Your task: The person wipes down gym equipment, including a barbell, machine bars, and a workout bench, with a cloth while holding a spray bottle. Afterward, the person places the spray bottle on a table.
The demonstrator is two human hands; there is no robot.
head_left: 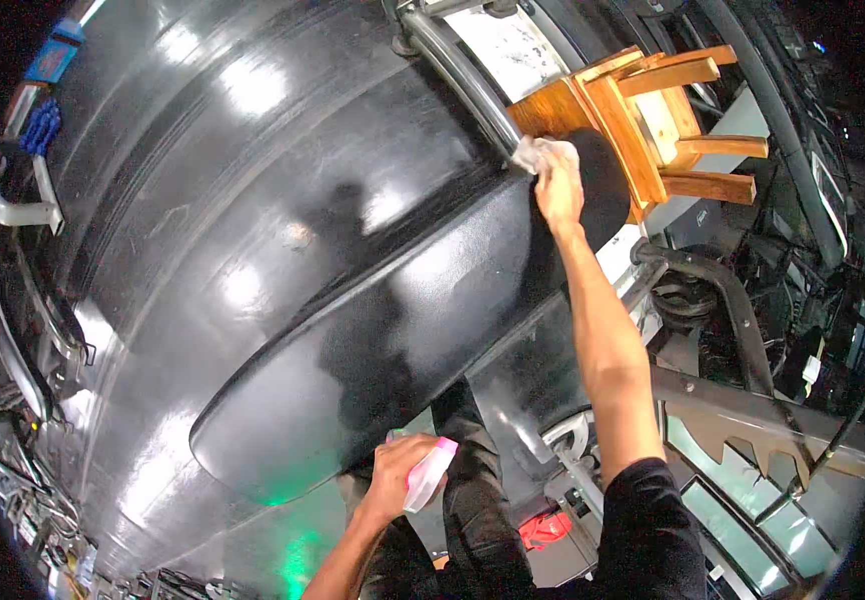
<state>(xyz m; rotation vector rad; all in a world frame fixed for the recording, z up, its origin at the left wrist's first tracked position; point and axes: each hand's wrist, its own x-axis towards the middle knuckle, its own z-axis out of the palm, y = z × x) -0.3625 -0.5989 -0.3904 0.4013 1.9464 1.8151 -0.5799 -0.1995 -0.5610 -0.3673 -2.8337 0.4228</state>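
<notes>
My left hand is wrapped round a spray bottle with a pink and whitish upper part, held low near my legs. Stretched far forward, my right hand grips a whitish crumpled cloth. The cloth is at the lower end of a shiny metal bar; whether it presses on the bar I cannot tell. Below the bar lies a long black padded seat with a rounded end toward the lower left. My shadow falls across the seat.
A small wooden stool lies tipped beside my right hand, its legs pointing right. Dark curved tubing and a brown metal frame stand to the right. Blue gloves are at the upper left. Shiny dark floor extends leftward.
</notes>
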